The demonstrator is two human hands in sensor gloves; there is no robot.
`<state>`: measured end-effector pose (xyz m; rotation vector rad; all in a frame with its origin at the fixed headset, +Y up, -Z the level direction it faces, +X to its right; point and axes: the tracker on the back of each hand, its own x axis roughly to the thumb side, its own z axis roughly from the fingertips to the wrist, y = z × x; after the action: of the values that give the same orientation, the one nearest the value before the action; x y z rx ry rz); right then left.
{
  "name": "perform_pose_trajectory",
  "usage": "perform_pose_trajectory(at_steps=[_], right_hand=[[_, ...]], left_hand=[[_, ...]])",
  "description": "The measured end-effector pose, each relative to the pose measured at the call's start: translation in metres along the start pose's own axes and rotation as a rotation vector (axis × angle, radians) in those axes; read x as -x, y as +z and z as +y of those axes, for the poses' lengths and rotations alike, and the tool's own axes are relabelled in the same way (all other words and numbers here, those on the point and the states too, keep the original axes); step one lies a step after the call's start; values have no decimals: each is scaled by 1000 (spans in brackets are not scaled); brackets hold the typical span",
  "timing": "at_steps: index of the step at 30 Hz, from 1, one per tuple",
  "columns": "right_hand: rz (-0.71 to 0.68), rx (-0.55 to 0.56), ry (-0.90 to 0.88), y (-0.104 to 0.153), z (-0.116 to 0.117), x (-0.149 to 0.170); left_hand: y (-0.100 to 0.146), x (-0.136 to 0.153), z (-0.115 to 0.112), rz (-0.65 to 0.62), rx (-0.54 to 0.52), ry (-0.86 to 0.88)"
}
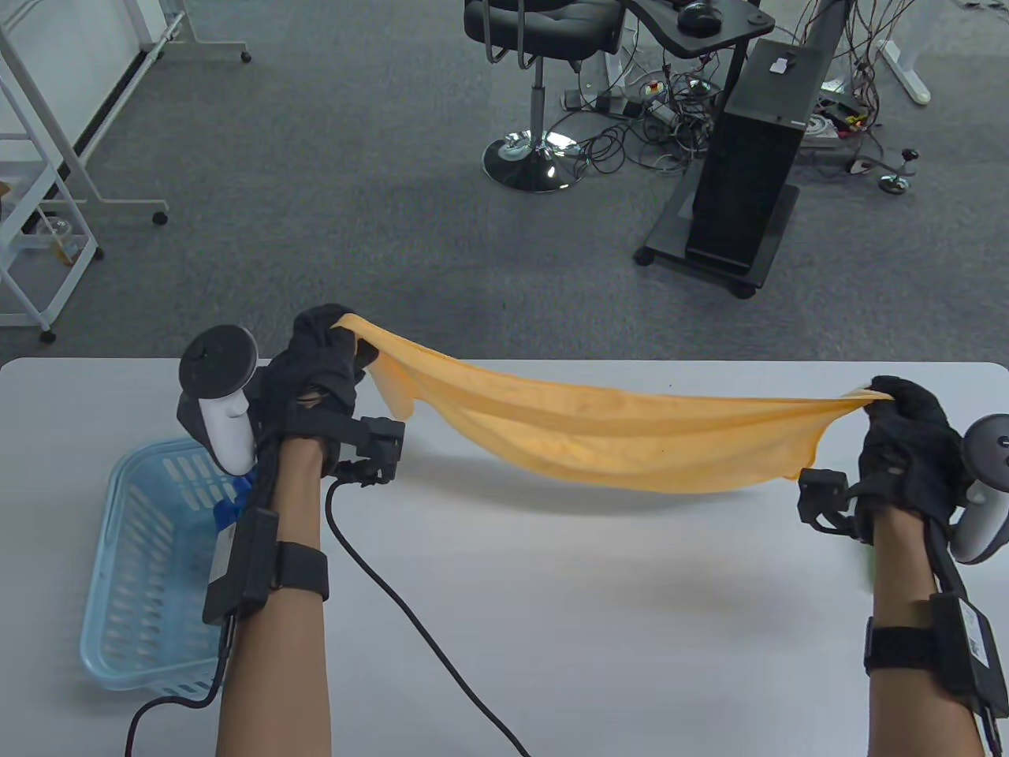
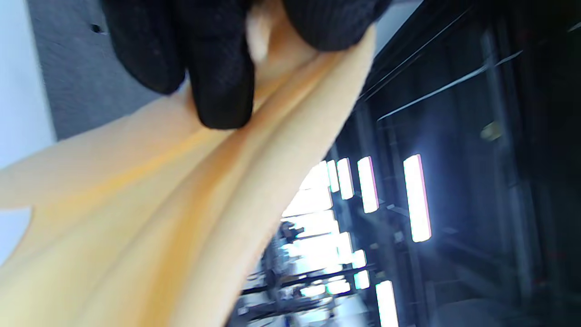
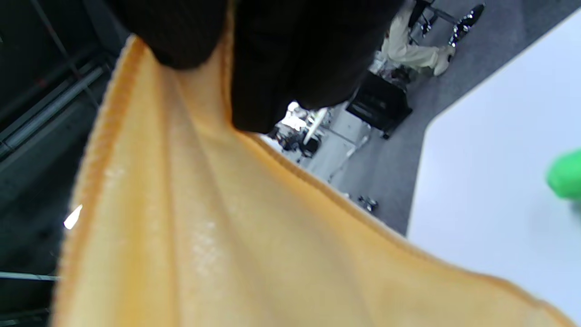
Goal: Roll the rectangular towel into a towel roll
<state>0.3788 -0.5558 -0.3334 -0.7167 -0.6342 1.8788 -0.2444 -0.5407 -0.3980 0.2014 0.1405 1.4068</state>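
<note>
An orange towel (image 1: 599, 430) hangs stretched in the air above the white table (image 1: 599, 615), sagging in the middle. My left hand (image 1: 327, 355) grips its left corner near the table's far left edge. My right hand (image 1: 902, 414) pinches its right corner at the far right. In the left wrist view black gloved fingers (image 2: 222, 81) press on the towel (image 2: 150, 218). In the right wrist view gloved fingers (image 3: 290, 68) hold the towel (image 3: 218, 236) from above.
A light blue plastic basket (image 1: 134, 568) sits at the table's left, under my left forearm. A black cable (image 1: 410, 615) runs across the table from my left wrist. A blurred green object (image 3: 567, 175) lies on the table in the right wrist view. An office chair (image 1: 540, 79) stands beyond the table.
</note>
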Motion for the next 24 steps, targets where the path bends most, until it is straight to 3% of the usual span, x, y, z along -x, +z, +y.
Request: perform_pose_trajectory(at_steps=[2, 3, 6, 8, 10, 14, 18, 24], right_hand=[[-6, -7, -24, 0, -12, 3], [-2, -41, 8, 2, -16, 8], [-24, -166, 244, 12, -20, 35], [-16, -176, 368, 20, -21, 57], [45, -237, 422, 29, -20, 82], [67, -304, 473, 39, -25, 106], [72, -362, 527, 37, -27, 106], [60, -297, 637, 24, -16, 107]], left_hand=[[9, -1, 7, -46, 21, -30], [15, -2, 8, -72, 59, -123], [42, -2, 1, -56, 195, -640], [59, 3, -8, -78, 147, -976], [73, 13, -19, -90, 174, -1166], [88, 38, -32, -68, 213, -1265], [91, 52, -39, -31, 233, -1333], [83, 54, -51, 6, 160, -1481]])
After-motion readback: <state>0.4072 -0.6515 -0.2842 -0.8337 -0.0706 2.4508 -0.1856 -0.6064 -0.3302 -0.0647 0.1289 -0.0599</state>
